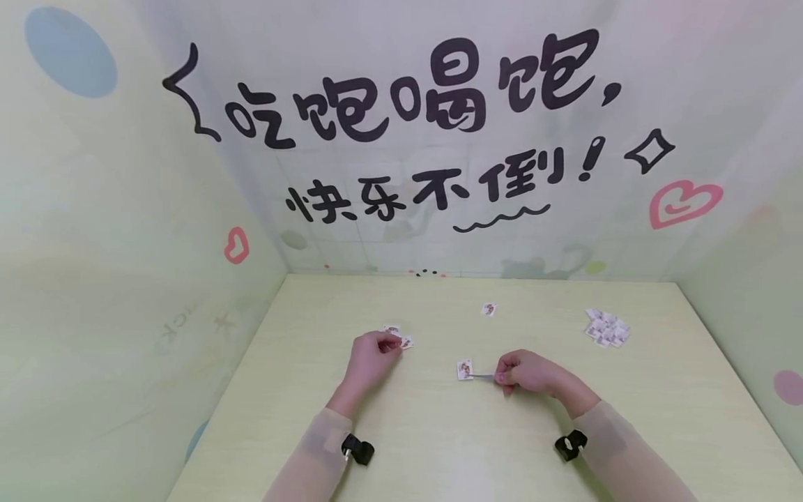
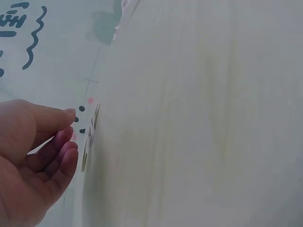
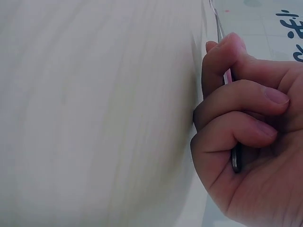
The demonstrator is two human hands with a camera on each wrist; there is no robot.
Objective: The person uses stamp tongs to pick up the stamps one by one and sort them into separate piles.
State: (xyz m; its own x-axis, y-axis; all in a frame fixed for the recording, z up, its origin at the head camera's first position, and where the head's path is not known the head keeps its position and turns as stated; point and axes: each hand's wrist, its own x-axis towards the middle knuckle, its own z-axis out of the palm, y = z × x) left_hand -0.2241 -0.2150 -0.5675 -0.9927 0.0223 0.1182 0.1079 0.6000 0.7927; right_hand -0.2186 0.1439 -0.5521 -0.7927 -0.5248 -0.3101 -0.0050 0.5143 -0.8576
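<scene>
Several small white cards with printed pictures lie on the table. My left hand (image 1: 373, 359) is over the left pair, its fingertips overlapping the nearer card (image 1: 408, 342); the farther card (image 1: 390, 329) is partly covered. In the left wrist view these cards (image 2: 90, 139) appear edge-on, with a small gap to the loosely bent fingers. My right hand (image 1: 530, 371) grips slim metal tweezers (image 1: 483, 376), whose tips reach the lower edge of a card (image 1: 464, 369) mid-table. The right wrist view shows the tweezers' dark end (image 3: 236, 160) under the curled fingers.
Another picture card (image 1: 489, 309) lies farther back, near the middle. A loose pile of white cards (image 1: 607, 328) is at the right rear. Printed fabric walls (image 1: 408, 244) enclose the table (image 1: 426, 446) at the back and both sides.
</scene>
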